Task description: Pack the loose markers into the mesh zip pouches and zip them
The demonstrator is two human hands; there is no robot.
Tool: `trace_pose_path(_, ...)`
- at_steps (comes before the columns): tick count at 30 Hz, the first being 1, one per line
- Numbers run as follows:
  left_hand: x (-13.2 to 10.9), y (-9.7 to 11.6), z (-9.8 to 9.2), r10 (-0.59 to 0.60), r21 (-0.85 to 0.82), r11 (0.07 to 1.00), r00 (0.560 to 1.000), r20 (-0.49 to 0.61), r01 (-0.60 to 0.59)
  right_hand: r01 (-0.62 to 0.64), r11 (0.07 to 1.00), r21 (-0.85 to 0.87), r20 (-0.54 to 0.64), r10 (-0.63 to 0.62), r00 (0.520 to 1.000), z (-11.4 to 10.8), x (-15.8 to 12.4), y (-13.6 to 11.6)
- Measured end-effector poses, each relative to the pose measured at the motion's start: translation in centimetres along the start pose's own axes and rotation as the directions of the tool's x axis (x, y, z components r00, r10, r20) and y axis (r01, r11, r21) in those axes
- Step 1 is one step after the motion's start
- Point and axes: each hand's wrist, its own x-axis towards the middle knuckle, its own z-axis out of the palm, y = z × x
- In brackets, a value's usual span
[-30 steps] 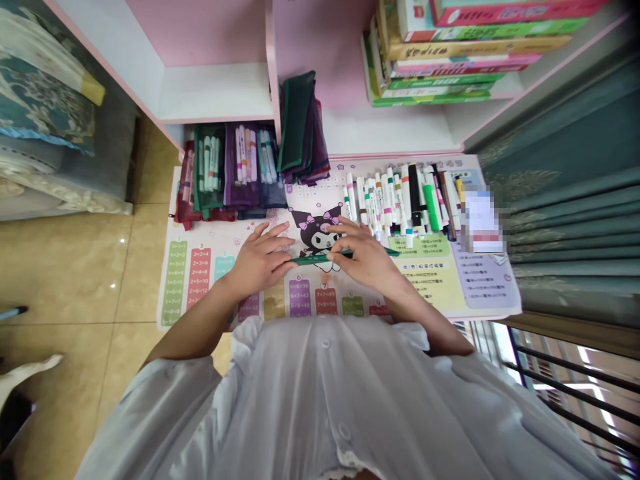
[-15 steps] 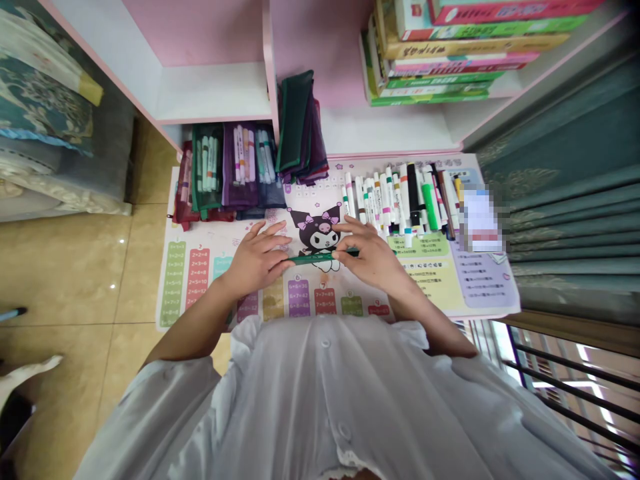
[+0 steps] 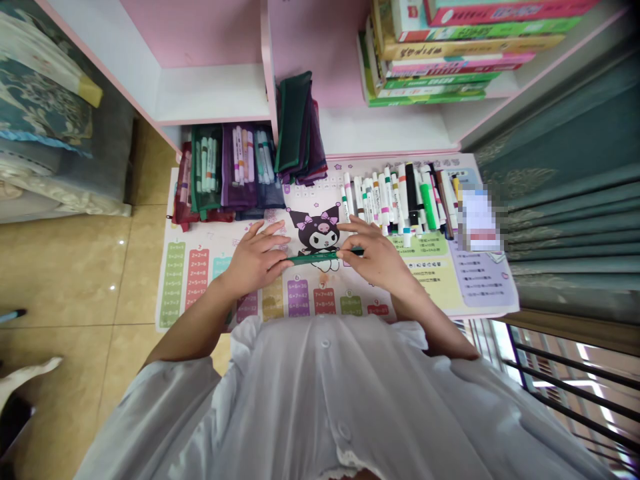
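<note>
Pink shelving [image 3: 213, 93] backs the printed mat [image 3: 487, 283]; both hands' fingers [image 3: 275, 256] [image 3: 359, 243] pinch a green strip [image 3: 315, 258].

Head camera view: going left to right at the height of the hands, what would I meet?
Tiled floor → green number column → red number column → left hand → green strip → right hand → yellow panel → purple panel → curtain.
</note>
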Motion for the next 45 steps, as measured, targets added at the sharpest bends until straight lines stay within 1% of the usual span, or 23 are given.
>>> trace_pose_path(12, 0.0, 0.0, -0.2, -0.047, -0.021, 0.999, 0.999, 0.023, 0.047, -0.013, 1.0, 0.004, -0.033, 0.013, 0.999, -0.3, -0.2, 0.9)
trace_pose_path(22, 0.0, 0.0, -0.3, -0.024, 0.006, 1.0, 1.0, 0.014, 0.024, -0.012, 1.0, 0.011, -0.049, 0.012, 0.999, -0.3, -0.3, 1.0)
trace_pose_path(28, 0.0, 0.0, -0.3, 0.002, 0.029, 1.0, 1.0, -0.025, -0.001, -0.044, 0.999, -0.002, -0.052, 0.044, 0.998, -0.6, -0.3, 1.1)
trace_pose_path(33, 0.0, -0.1, -0.2, -0.028, 0.015, 0.999, 1.0, -0.002, 0.028, -0.059, 0.998, 0.01, -0.057, 0.059, 0.997, -0.7, -0.3, 1.1)
trace_pose_path(38, -0.1, -0.2, -0.3, -0.027, 0.026, 0.999, 0.999, -0.036, 0.028, -0.078, 0.997, 0.03, -0.086, 0.08, 0.993, -1.0, -0.4, 1.5)
trace_pose_path(45, -0.1, -0.3, -0.3, -0.028, 0.027, 0.999, 0.999, -0.034, 0.029, -0.093, 0.995, 0.022, -0.096, 0.095, 0.991, -1.3, -0.6, 1.8)
